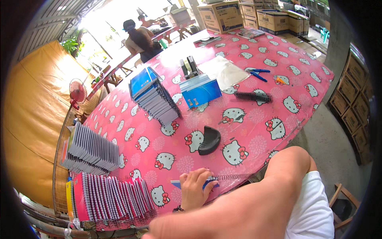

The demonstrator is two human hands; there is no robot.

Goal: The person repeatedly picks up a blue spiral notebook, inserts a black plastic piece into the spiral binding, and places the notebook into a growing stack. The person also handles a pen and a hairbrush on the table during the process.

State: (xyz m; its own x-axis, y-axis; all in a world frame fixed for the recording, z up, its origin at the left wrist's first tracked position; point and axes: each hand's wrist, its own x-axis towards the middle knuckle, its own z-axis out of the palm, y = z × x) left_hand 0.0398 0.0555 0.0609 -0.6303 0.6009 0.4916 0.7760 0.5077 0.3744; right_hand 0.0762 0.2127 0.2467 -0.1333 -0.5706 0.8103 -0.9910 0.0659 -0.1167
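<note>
Near the table's front edge my left hand (194,190) is closed on a small blue notebook (175,183), pressing it to the pink tablecloth. From the notebook's right end a thin dark spiral wire (232,177) stretches along the table; how far it runs into the notebook is hidden under my fingers. My right forearm crosses low in front of my left wrist. Its hand, my right hand (167,228), is large, blurred and cut by the lower edge, so its fingers cannot be made out. Beyond my left hand lies a black half-moon-shaped piece (209,141).
Spiral notebooks with pink covers (115,199) and a grey-edged stack (93,149) stand at left. Farther back are blue notebook stacks (157,101), a blue pad pile (201,95), black coils (253,97) and blue-handled pliers (259,73). Cardboard boxes (221,18) and two people (137,42) are behind.
</note>
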